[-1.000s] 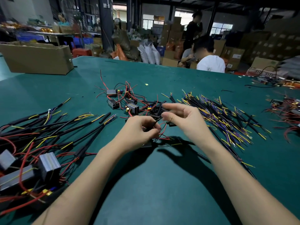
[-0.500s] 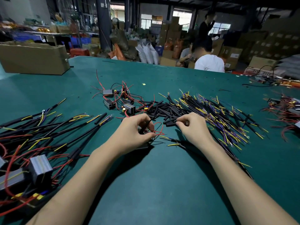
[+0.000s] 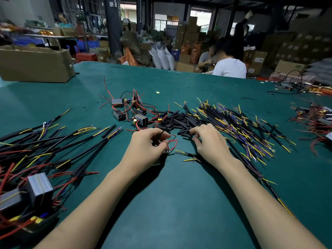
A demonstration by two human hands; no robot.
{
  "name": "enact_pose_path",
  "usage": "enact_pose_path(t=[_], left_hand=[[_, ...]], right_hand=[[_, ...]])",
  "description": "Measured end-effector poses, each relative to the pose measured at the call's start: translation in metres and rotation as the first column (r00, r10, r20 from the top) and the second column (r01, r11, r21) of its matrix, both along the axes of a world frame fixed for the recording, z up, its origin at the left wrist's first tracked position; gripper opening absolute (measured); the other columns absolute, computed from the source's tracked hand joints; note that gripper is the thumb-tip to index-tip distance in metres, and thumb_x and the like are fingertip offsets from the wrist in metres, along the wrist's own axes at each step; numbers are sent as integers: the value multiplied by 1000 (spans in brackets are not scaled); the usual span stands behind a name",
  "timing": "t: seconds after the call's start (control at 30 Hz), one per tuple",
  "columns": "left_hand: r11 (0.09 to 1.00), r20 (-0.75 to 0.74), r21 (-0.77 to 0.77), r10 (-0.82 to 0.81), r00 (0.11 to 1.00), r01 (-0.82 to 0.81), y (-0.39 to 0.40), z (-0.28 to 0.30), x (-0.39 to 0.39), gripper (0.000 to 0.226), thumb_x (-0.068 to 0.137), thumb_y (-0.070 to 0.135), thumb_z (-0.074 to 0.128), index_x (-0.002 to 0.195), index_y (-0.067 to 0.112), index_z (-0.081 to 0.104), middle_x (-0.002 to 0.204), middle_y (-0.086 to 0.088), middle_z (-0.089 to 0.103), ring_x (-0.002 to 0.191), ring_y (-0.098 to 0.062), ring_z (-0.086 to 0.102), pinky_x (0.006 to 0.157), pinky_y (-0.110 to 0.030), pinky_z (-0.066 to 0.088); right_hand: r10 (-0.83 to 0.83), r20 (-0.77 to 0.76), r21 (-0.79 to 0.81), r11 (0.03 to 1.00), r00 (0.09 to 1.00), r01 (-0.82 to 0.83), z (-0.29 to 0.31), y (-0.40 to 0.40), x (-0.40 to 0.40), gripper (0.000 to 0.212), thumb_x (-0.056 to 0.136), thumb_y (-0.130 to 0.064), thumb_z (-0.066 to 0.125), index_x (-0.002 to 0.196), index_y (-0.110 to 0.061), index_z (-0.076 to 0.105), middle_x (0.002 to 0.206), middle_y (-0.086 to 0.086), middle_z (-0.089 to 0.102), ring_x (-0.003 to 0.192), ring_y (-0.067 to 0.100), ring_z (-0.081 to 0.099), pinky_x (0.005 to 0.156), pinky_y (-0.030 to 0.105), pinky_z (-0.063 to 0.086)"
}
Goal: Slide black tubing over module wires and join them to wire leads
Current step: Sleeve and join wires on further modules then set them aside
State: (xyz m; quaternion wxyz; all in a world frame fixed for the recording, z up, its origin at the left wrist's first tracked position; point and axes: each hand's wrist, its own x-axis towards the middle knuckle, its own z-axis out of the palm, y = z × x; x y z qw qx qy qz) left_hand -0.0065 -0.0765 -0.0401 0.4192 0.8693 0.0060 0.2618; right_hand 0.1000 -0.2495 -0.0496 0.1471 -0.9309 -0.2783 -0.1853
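The big dark green surface [image 3: 179, 203] fills most of the view. Behind it is a dim room packed with stacked brown boxes [image 3: 186, 31], white sacks [image 3: 162, 58] and a dark post [image 3: 112, 24]. A long brown cardboard box [image 3: 36, 64] sits on the far left of the surface. One person in a white shirt [image 3: 230, 67] sits at the far edge, and three more people show further back.

In the middle far part lie about five small grey box modules with red and black wires [image 3: 133, 112]. Right of them is a heap of short black tubing pieces [image 3: 179, 121], too many to count. Further right is a big pile of thin yellow and purple wire leads [image 3: 239, 126]. One lead [image 3: 190, 156] lies alone, near the hands. On the near left lies a pile of finished long black cables with grey boxes [image 3: 39, 159]. More red wires [image 3: 318, 123] lie at the far right.

The left hand [image 3: 149, 146] has its grip closed on a thin black wire, with looped red wire [image 3: 171, 141] beside its fingers. The right hand [image 3: 208, 141] curls its fingertips down onto the near edge of the tubing heap; I cannot tell if it holds a piece.
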Motion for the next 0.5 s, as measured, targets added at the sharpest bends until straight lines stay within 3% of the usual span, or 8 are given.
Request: enact_pose_path(t=[0.1, 0.2, 0.23, 0.3, 0.37, 0.43, 0.5], left_hand=[[952, -35, -307, -6, 999, -5, 3, 3, 2, 15, 88, 9, 65, 96, 17, 74, 75, 6, 72, 63, -1, 60, 62, -17, 46], [778, -44, -628, -77, 996, 33, 6, 5, 2, 18, 91, 7, 61, 98, 17, 74, 59, 9, 63, 54, -4, 57, 47, -12, 41], [737, -44, -675, -88, 995, 35, 7, 5, 1, 18, 91, 8, 61, 94, 20, 74, 58, 7, 62, 56, -8, 56, 45, -13, 41], [705, -33, -708, -99, 995, 47, 7, 5, 1, 15, 89, 11, 65, 86, 21, 75, 57, 3, 60, 55, -11, 55, 43, -14, 39], [708, -9, -703, -96, 995, 62, 6, 5, 2, 15, 86, 11, 67, 80, 21, 76, 56, 3, 61, 54, -8, 55, 46, -14, 43], [721, 1, -690, -89, 996, 65, 5, 4, 2, 17, 85, 11, 69, 76, 23, 76, 57, 2, 61, 55, -8, 55, 52, -16, 46], [739, -2, -670, -91, 996, 66, 4, 3, 3, 17, 85, 14, 70, 75, 25, 77, 57, 0, 59, 57, -12, 52, 57, -20, 44]], right_hand=[[-18, -44, 85, 996, 999, 22, 1, -2, 2, 26, 96, -14, 50, 117, -15, 66, 108, 6, 59, 108, 23, 48, 81, 32, 40], [19, -146, 415, 909, 989, 44, 6, 3, 2, 16, 92, -9, 57, 103, -9, 69, 97, 6, 63, 87, 18, 56, 77, 22, 42], [87, -234, 589, 805, 968, 70, 10, 5, -1, 12, 92, -6, 58, 99, -8, 67, 91, 5, 64, 80, 16, 56, 70, 18, 42], [393, -387, 867, 462, 834, 185, 21, 12, -10, 6, 92, -4, 57, 94, -8, 61, 80, 3, 64, 67, 13, 56, 60, 14, 44], [673, -346, 935, 187, 654, 302, 28, 18, -19, 7, 93, -3, 56, 88, -9, 57, 76, 3, 66, 62, 11, 60, 56, 14, 48], [773, -293, 931, 96, 563, 352, 32, 23, -27, 9, 92, -4, 56, 85, -9, 56, 75, 4, 68, 63, 12, 63, 58, 15, 51], [798, -270, 926, 62, 539, 372, 34, 29, -33, 7, 92, -3, 56, 86, -7, 54, 75, 6, 68, 64, 12, 65, 60, 16, 53]])
